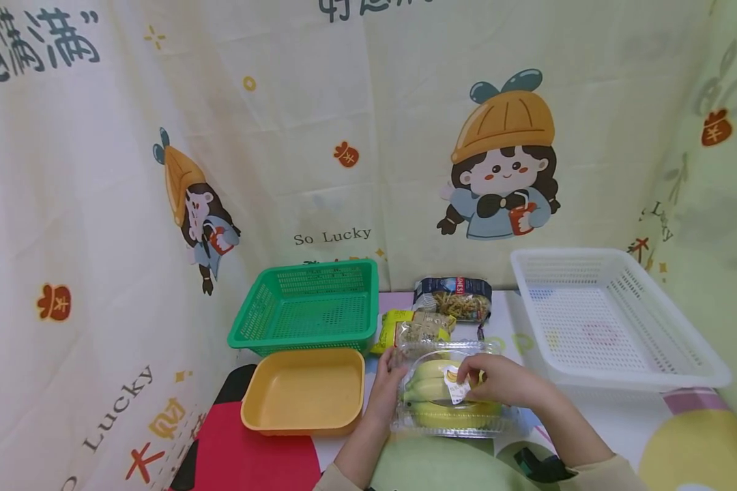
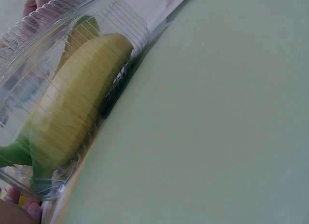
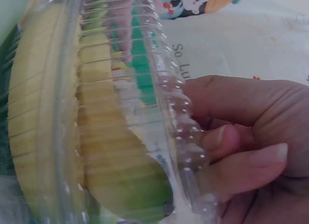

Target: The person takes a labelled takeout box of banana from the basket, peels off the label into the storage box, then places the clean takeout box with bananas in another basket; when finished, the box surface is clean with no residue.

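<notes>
A clear plastic clamshell box (image 1: 430,426) of yellow-green bananas (image 1: 430,389) lies in front of the person, its lid down. My left hand (image 1: 383,392) holds the box's left side; a few of its fingertips show at the lower left corner in the left wrist view. My right hand (image 1: 506,382) is over the lid, fingers curled, with the fingertips pinching at the right edge of a white label (image 1: 454,387). In the right wrist view, the curled fingers (image 3: 241,166) are against the ridged clear lid (image 3: 169,89), which hides their contact with the label.
Behind the box lie a yellow snack bag (image 1: 399,327) and a dark pasta bag (image 1: 457,296). To the left stand a green basket (image 1: 307,341) and a yellow tub (image 1: 304,429); to the right, a white basket (image 1: 626,378). A printed curtain (image 1: 282,170) hangs behind.
</notes>
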Available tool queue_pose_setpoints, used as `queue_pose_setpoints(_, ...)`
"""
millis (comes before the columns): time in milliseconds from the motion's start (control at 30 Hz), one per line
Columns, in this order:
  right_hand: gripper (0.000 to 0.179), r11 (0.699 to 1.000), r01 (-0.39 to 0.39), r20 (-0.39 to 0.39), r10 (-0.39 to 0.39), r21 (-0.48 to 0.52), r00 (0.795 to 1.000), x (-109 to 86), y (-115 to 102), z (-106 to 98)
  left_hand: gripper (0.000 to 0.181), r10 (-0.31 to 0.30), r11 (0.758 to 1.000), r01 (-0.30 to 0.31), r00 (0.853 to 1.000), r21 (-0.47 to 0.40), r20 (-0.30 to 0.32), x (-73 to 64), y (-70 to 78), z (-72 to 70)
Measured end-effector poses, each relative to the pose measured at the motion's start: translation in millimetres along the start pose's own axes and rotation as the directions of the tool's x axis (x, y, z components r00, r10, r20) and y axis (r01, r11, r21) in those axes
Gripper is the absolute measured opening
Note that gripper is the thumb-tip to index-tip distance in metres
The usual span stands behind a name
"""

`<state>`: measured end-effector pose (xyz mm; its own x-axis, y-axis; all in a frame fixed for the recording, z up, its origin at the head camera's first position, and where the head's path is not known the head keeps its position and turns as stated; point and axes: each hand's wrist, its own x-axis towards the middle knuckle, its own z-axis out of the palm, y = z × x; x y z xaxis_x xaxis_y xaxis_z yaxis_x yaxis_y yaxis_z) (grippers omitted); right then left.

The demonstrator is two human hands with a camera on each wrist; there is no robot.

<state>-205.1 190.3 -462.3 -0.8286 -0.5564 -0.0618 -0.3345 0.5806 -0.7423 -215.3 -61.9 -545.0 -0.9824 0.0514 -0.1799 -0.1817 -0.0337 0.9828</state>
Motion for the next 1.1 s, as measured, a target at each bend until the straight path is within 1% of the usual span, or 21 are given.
queue_pose_setpoints(100,0.008,1.000,-0.025,-0.006,0.025,0.000,1.000,0.1,-3.2,1.5,0.073,-0.003,1.000,0.003,1.000,0.002,-0.003,-0.4,0.6,0.6)
queue_pose_setpoints(167,0.007,0.999,-0.052,-0.007,0.052,0.007,0.999,-0.4,-5.1,2.1,0.073,-0.003,1.000,0.003,1.000,0.007,-0.005,-0.5,0.9,0.8)
queue_pose_setpoints(333,0.006,0.992,-0.086,0.016,0.085,0.089,0.996,-2.0,-5.9,2.2,0.073,-0.004,1.000,0.004,1.000,0.005,-0.006,-0.4,0.6,0.6)
queue_pose_setpoints(433,0.006,0.987,-0.083,0.028,0.080,0.138,0.996,-2.6,-5.1,2.0,0.073,-0.008,1.000,0.008,1.000,-0.006,0.001,0.1,0.5,0.4)
queue_pose_setpoints(567,0.005,0.984,-0.078,0.028,0.074,0.161,0.997,-3.0,-4.3,1.8,0.072,-0.014,1.000,0.015,1.000,-0.014,0.010,-0.1,0.3,0.1)
queue_pose_setpoints(833,0.005,0.974,-0.086,0.044,0.078,0.208,0.996,-4.3,-4.6,0.2,0.071,-0.010,1.000,0.010,1.000,-0.004,0.005,0.0,-0.2,-0.5)
queue_pose_setpoints(933,0.006,0.973,-0.084,0.050,0.074,0.216,0.996,-3.9,-5.4,-0.6,0.071,-0.021,1.000,0.021,1.000,-0.008,0.002,0.5,-0.5,-0.8)
queue_pose_setpoints(1100,0.009,0.957,-0.102,0.076,0.084,0.273,0.994,-3.6,-7.4,-1.0,0.071,-0.030,1.000,0.030,1.000,-0.002,0.001,-0.4,-1.0,-1.0)
